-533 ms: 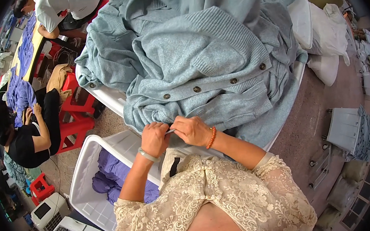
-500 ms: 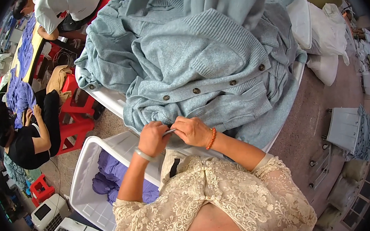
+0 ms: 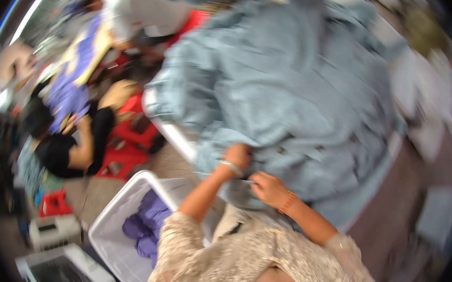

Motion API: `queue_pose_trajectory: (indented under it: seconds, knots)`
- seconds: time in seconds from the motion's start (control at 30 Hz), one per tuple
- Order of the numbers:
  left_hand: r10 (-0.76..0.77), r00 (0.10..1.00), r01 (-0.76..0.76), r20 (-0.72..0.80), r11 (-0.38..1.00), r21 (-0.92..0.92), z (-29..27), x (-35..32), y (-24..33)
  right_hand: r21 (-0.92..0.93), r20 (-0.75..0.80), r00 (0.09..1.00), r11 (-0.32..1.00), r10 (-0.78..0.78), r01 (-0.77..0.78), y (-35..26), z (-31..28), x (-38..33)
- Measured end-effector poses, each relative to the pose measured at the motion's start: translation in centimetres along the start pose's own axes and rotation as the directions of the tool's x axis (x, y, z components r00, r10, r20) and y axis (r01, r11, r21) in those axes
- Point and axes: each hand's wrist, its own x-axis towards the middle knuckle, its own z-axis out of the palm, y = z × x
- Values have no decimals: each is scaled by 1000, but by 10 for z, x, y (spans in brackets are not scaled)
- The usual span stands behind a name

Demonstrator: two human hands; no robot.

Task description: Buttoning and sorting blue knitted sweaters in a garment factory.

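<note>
A light blue-grey knit cardigan with dark buttons lies spread on a pile of like-coloured knitwear. My left hand, a pale bangle at its wrist, is closed on the cardigan's near left part, its fingertips hidden by a dark fold. Lower and to the right, my right hand is closed with thumb and fingers together at the cardigan's near edge. An orange bead bracelet circles that wrist. A gap separates the two hands. Motion blur smears the fine detail.
The pile rests in a white bin. A smaller white tub with purple knitwear stands at near left, beside a white air cooler. Farther left, a person in black sits near red stools. White sacks lie at right.
My hands, together at a bit of cloth before, are now apart, the left farther forward on the cardigan. The whole view has swung, so the scene sits farther right and is blurred.
</note>
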Motion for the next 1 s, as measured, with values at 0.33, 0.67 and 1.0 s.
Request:
queue_pose_trajectory:
  seconds: [0.33,0.67,1.0]
  knots:
    - [118,984,-171,-132,829,-533,-14,-59,20,-223,12,1000,975,7,-5,-6,-22,12]
    - [111,993,-43,50,701,-712,-21,-69,17,-241,-66,993,967,-103,84,1,-20,8]
    - [370,901,-429,-227,836,-343,5,-88,13,-184,148,989,982,-14,41,1,-26,-11]
